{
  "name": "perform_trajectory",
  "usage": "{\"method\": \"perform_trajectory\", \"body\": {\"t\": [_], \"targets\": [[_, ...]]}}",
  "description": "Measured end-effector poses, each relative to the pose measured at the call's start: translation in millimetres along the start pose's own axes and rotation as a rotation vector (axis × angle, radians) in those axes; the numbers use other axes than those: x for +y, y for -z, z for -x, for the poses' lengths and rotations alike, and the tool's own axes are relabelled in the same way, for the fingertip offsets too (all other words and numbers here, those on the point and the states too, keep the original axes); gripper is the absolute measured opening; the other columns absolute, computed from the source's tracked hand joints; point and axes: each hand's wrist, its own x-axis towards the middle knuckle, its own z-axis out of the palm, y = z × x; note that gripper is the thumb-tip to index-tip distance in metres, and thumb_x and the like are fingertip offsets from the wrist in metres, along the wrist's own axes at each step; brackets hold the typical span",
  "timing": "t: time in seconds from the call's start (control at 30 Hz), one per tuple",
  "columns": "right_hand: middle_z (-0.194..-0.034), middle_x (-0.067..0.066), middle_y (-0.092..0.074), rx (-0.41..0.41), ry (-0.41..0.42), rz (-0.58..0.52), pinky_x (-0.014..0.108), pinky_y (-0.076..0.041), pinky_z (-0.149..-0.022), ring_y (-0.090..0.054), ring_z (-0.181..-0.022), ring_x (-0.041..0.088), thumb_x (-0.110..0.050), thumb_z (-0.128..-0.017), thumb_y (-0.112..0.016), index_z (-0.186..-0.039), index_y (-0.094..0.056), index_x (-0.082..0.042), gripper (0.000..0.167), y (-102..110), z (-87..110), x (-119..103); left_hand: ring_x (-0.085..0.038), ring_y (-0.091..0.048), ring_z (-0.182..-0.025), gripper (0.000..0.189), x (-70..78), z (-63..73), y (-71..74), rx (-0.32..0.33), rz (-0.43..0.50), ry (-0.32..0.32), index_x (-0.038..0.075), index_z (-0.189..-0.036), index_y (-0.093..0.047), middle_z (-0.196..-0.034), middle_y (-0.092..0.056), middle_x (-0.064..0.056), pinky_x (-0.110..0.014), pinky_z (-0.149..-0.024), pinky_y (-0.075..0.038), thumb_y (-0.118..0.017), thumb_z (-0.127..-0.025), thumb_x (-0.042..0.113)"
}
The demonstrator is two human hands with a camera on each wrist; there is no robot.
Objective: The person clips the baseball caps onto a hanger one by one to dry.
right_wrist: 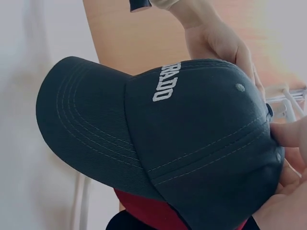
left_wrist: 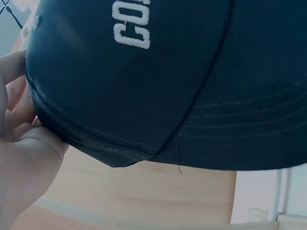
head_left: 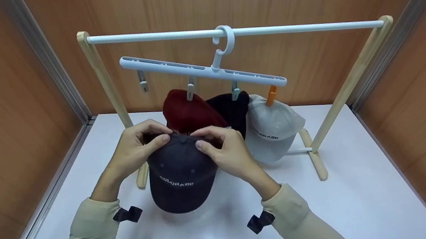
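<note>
A dark navy baseball cap (head_left: 180,166) with white lettering hangs brim down between my two hands. My left hand (head_left: 134,145) pinches the cap's crown near its top on the left, thumb in front. On the other side my right hand (head_left: 230,147) pinches the crown, its thumb also in front. Behind it, a red cap (head_left: 190,110), a black cap (head_left: 235,109) and a light grey cap (head_left: 271,125) hang from clips on a pale blue hanger (head_left: 176,68). At the hanger's left end, a grey clip (head_left: 143,85) holds nothing.
The hanger hooks over the white bar (head_left: 298,27) of a wooden-legged rack (head_left: 352,85) and tilts down to the right. An orange clip (head_left: 271,96) grips the grey cap. The rack stands on a white table (head_left: 364,198) between wood-grain panels (head_left: 7,117).
</note>
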Motion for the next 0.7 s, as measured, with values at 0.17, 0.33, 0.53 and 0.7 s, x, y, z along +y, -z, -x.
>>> {"method": "perform_trajectory", "body": {"t": [0.17, 0.33, 0.53, 0.7], "targets": [[-0.104, -0.007, -0.079, 0.021, 0.011, 0.004, 0.033, -0.055, -0.089, -0.069, -0.097, 0.009, -0.011, -0.101, -0.074, -0.117, -0.08, -0.016, 0.018, -5.7, -5.7, -6.4, -0.021, -0.07, -0.098, 0.013, 0.3, -2.3, 7.5, 0.028, -0.006, -0.006, 0.008, -0.111, -0.079, -0.108, -0.076, -0.005, -0.024, -0.081, -0.056, -0.077, -0.098, 0.006], [-0.102, -0.006, -0.079, 0.035, 0.001, 0.005, 0.032, -0.057, -0.087, -0.069, -0.096, 0.008, -0.009, -0.1, -0.074, -0.115, -0.081, -0.016, 0.018, -11.3, -11.7, -13.6, -0.02, -0.068, -0.095, 0.013, 3.8, -2.7, 15.5, 0.048, -0.043, 0.004, 0.008, -0.111, -0.078, -0.108, -0.075, -0.005, -0.023, -0.078, -0.056, -0.076, -0.099, 0.006], [-0.103, -0.005, -0.079, 0.023, -0.031, -0.025, 0.032, -0.057, -0.087, -0.07, -0.096, 0.009, -0.009, -0.101, -0.072, -0.116, -0.081, -0.015, 0.018, -14.8, -19.2, -20.0, -0.02, -0.066, -0.097, 0.012, 8.6, -5.3, 24.6, 0.07, -0.102, 0.019, 0.009, -0.111, -0.078, -0.108, -0.073, -0.003, -0.023, -0.078, -0.055, -0.077, -0.099, 0.01], [-0.104, -0.005, -0.079, 0.017, -0.062, -0.062, 0.034, -0.056, -0.09, -0.07, -0.099, 0.011, -0.01, -0.102, -0.072, -0.117, -0.081, -0.016, 0.019, -16.9, -26.7, -25.9, -0.02, -0.065, -0.095, 0.013, 13.8, -8.3, 32.5, 0.08, -0.128, 0.027, 0.009, -0.112, -0.078, -0.108, -0.073, -0.003, -0.022, -0.075, -0.055, -0.077, -0.099, 0.012]]}}
